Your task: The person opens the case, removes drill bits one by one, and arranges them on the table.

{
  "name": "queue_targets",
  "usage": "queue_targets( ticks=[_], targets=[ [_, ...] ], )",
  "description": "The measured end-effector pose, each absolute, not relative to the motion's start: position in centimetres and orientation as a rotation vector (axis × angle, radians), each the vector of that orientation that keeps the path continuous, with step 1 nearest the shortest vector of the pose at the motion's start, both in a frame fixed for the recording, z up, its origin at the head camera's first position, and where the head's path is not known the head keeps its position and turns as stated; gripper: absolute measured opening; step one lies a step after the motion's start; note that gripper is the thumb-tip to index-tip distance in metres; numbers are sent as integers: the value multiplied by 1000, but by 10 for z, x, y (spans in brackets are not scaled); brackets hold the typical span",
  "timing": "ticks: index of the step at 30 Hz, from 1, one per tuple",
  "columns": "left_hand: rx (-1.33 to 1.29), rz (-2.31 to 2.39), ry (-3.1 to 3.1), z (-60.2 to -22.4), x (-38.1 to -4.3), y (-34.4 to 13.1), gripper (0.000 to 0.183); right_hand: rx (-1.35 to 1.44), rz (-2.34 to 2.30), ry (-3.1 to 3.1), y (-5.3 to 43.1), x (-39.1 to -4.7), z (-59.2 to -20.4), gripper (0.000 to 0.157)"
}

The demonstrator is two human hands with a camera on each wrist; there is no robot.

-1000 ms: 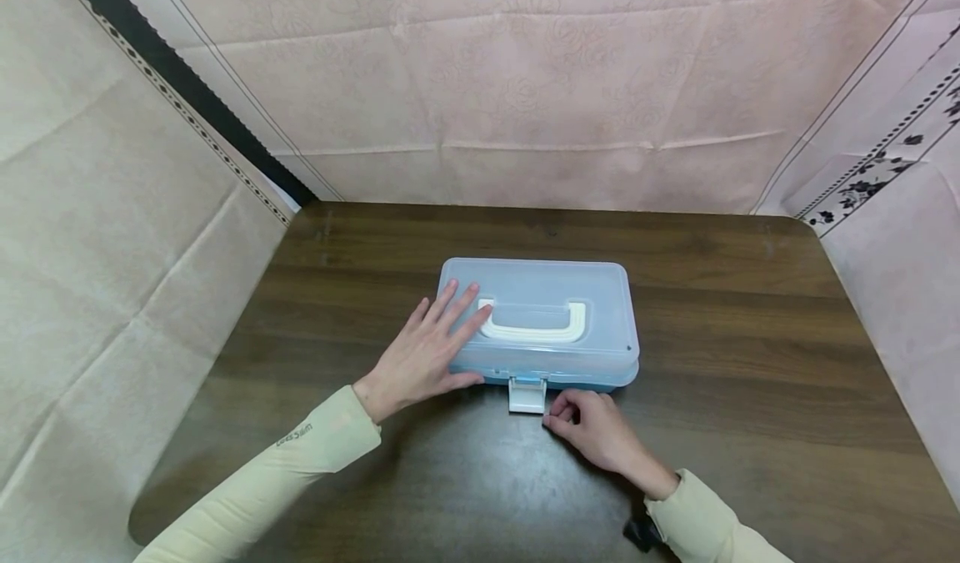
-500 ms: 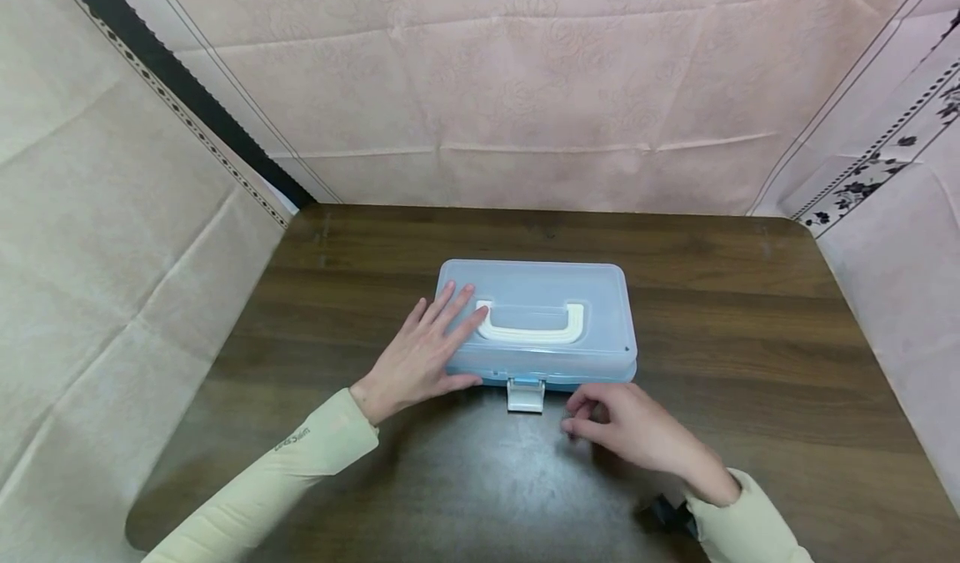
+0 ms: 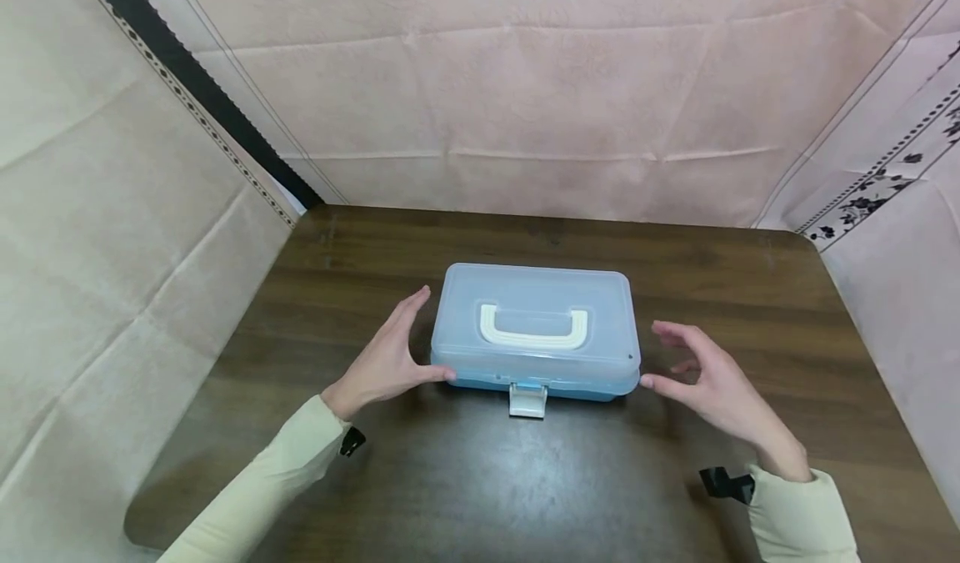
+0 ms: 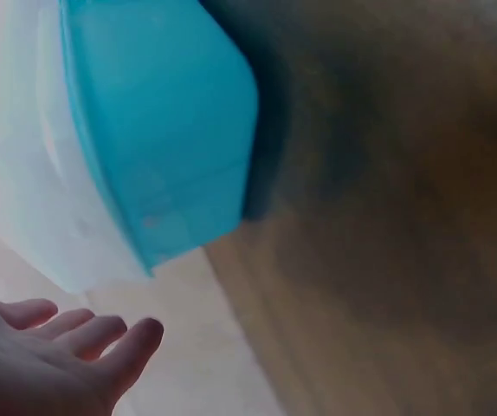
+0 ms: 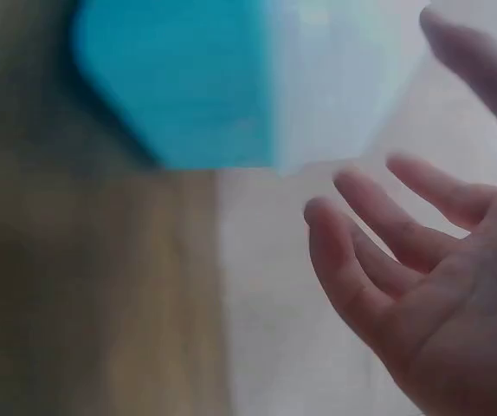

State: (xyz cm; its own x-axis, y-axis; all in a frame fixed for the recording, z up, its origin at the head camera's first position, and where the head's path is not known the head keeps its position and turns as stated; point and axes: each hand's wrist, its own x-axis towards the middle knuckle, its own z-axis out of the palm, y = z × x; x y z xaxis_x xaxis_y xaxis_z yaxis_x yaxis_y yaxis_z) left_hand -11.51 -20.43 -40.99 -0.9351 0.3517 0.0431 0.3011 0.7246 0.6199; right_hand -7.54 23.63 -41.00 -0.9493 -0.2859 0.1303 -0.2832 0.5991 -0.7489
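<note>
A blue plastic storage box (image 3: 525, 388) with a translucent lid (image 3: 450, 321) stands on the wooden table. Its white carry handle (image 3: 534, 339) lies flat on top, and a pale latch (image 3: 527, 399) hangs flipped outward at the front. At the box's left end is my left hand (image 3: 382, 363), fingers spread, with the thumb at the front left corner; whether it touches I cannot tell. My right hand (image 3: 705, 379) hovers off the right end, fingers loosely bent, thumb near the front right corner. Both wrist views show the box's blue side (image 4: 166, 121) beside empty fingers.
The brown table (image 3: 480, 496) extends around the box on every side. Pale patterned cloth (image 3: 525, 96) hangs behind it and at both sides. Black straps (image 3: 726, 485) show at the cuffs.
My left hand has come off the lid to the box's left end. My right hand has moved from beside the latch to the right end, its fingers opening. The box stays put.
</note>
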Motion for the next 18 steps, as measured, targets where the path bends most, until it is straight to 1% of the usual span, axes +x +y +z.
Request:
queue_targets(
  ticks=[4, 6, 8, 11, 18],
  targets=[
    [498, 1035, 2773, -420, -118, -208, 121, -446, -1274, 2714, 231, -77, -430, 92],
    [487, 1015, 2753, -425, -118, -208, 122, -442, -1263, 2686, 227, -77, -436, 100],
    [493, 995, 2738, -429, -117, -206, 124, -462, -1271, 2676, 223, -78, -441, 105],
    [519, 978, 2732, -435, -117, -203, 125, -502, -1301, 2674, 218, -79, -445, 107],
    [560, 945, 2774, -438, -117, -199, 122, -553, -1305, 2712, 212, -81, -448, 106]
  ],
)
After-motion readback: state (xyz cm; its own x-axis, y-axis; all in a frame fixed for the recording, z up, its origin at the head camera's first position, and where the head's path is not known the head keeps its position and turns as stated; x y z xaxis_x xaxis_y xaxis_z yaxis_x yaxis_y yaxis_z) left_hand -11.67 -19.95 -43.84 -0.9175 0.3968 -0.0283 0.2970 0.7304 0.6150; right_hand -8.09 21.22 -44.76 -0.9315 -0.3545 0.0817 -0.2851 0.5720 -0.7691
